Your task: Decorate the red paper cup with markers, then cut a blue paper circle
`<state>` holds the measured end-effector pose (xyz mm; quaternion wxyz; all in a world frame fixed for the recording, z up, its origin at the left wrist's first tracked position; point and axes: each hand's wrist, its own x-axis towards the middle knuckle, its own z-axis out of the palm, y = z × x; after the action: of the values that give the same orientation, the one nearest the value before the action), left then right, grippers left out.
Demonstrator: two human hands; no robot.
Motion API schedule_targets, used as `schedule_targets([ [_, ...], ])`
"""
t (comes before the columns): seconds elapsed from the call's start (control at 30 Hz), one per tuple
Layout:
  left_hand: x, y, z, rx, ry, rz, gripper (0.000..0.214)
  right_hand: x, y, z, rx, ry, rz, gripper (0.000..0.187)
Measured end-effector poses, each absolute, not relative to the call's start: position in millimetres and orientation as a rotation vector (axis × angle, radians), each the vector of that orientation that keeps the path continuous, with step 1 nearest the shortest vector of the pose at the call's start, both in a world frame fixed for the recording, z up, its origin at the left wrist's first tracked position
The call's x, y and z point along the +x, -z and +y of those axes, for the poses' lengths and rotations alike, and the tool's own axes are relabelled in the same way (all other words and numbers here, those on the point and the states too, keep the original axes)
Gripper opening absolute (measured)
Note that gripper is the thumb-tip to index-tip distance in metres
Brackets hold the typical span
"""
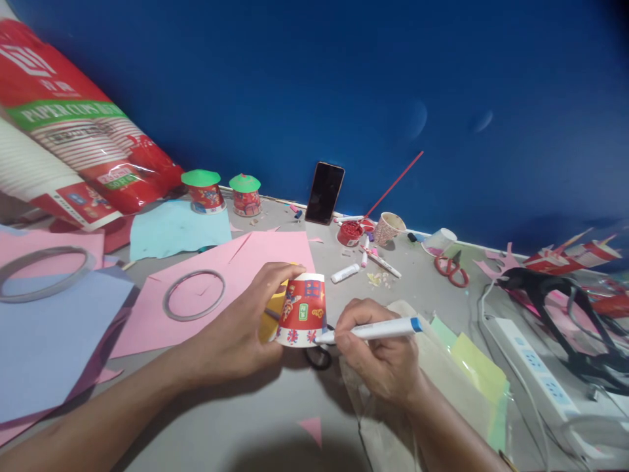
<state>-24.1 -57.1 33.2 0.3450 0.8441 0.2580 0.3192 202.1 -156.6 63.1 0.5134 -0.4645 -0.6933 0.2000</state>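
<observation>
My left hand (260, 321) grips an upside-down paper cup (303, 314), red with a white printed rim at the bottom and coloured drawings on its side. Between the fingers of my right hand (378, 347) is a white marker (383, 329) with a blue end. The marker's tip touches or nearly touches the cup's lower right rim; contact is hard to tell. Behind the cup lies a pair of black-handled scissors (319, 357), partly hidden. Pink paper (275, 249) with a grey ring (170, 301) on it spreads to the left of the cup.
Two red cups with green paper tops, one being this cup (247, 202), stand at the back near a bag of paper cups (98, 124). A phone (325, 193) leans on the wall. Red-handled scissors (457, 272) and a power strip (535, 367) lie at right.
</observation>
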Motion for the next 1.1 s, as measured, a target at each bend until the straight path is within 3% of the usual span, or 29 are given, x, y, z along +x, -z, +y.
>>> schedule_targets([
  [1.1, -25.0, -28.1, -54.9, 2.196, -0.812, 0.626, 0.080, 203.5, -62.2, -159.8, -1.099, -0.456, -1.614, 0.016],
])
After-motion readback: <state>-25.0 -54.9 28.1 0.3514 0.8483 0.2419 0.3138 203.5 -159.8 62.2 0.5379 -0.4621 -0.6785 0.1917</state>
